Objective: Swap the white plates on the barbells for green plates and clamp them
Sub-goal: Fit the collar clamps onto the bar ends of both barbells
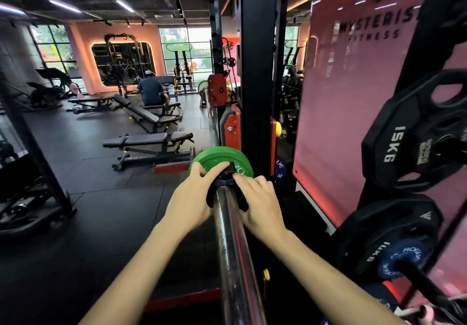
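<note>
Green plate [220,158] sits on the barbell sleeve [231,236], hard up by the rack upright [256,72]. Left hand [192,198] curls its fingers round the black clamp [226,182] against the plate's face; right hand [260,203] grips the clamp's other side (15 kg plate [409,142] stored at far right).

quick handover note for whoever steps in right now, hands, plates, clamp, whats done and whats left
Left hand: grips the black clamp from the left, fingers reaching onto the green plate.
Right hand: fingers on the clamp's right side.
Green plate sits on the barbell sleeve, clamp against it.
Done: green plate loaded on this end, no white plate here.
Left: confirm the clamp is locked; the far end is unclear.
</note>
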